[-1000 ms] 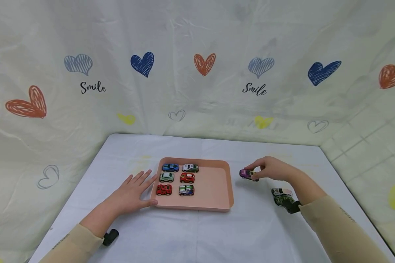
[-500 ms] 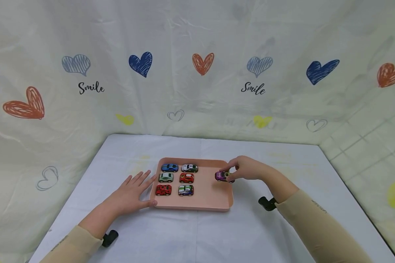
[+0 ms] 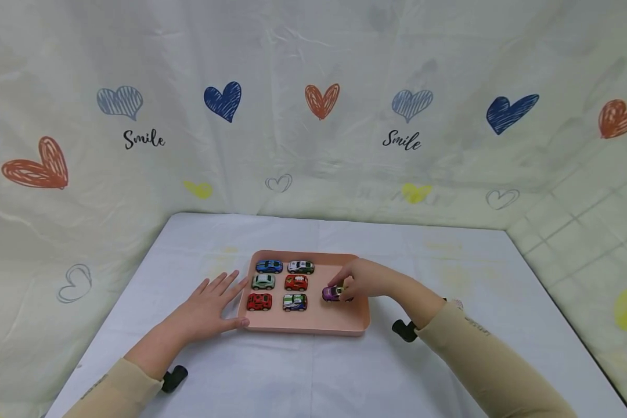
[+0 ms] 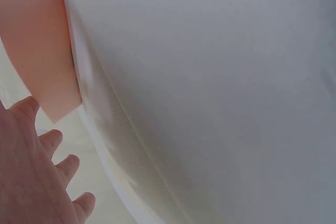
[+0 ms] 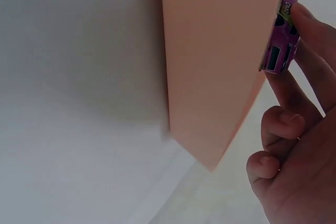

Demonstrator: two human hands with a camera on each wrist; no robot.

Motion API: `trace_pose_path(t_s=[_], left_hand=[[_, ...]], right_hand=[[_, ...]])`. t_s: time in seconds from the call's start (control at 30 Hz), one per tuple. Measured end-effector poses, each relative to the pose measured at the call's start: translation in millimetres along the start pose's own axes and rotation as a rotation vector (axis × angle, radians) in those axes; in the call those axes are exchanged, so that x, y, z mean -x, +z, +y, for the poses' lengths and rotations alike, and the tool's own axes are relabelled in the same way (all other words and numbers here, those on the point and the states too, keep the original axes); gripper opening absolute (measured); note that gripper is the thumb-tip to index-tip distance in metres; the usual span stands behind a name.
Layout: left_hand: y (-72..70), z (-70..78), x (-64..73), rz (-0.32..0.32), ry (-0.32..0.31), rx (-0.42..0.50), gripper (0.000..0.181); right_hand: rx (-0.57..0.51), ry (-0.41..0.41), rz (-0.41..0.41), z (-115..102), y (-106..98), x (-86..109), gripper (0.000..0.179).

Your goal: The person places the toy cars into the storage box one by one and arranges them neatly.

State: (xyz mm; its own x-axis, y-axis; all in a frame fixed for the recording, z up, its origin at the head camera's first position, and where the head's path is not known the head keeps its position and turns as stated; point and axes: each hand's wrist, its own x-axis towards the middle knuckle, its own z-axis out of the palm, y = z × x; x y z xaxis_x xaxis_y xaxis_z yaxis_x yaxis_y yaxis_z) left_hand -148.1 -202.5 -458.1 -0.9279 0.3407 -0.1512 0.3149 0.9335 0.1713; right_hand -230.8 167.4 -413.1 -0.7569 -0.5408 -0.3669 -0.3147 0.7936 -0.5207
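Note:
My right hand (image 3: 367, 278) pinches a purple toy car (image 3: 332, 294) between thumb and fingers over the right half of a pink tray (image 3: 339, 326). In the right wrist view the purple toy car (image 5: 283, 43) shows beyond the tray's side wall (image 5: 220, 51). My left hand (image 3: 206, 310) lies with fingers spread at the tray's left edge, thumb at the near left corner. Inside the tray, to the left, two columns of toy cars stand: a blue one (image 3: 269, 266), a white-and-black one (image 3: 301, 267), a pale green one (image 3: 263, 282) and several red or multicoloured ones.
A white cloth covers the table (image 3: 313, 371). Behind it hangs a pale curtain (image 3: 345, 174) printed with hearts. Just past the right sleeve (image 3: 480, 354), a bit of another toy car (image 3: 457, 303) peeks out. Black wrist cameras (image 3: 404, 330) sit on both wrists.
My right hand has carried the purple toy car leftward from the table into the tray area and lowered it. The left hand and the other tray cars stay put.

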Motion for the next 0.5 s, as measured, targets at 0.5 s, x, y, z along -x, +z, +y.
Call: trace_pose_path(t_s=[0.5], left_hand=[[2.0,-1.4,-1.3,-0.007,-0.002,-0.006,0.099]], right_hand=[[0.113,0.012,-0.011,-6.4,18.2,-4.1,0.021]])
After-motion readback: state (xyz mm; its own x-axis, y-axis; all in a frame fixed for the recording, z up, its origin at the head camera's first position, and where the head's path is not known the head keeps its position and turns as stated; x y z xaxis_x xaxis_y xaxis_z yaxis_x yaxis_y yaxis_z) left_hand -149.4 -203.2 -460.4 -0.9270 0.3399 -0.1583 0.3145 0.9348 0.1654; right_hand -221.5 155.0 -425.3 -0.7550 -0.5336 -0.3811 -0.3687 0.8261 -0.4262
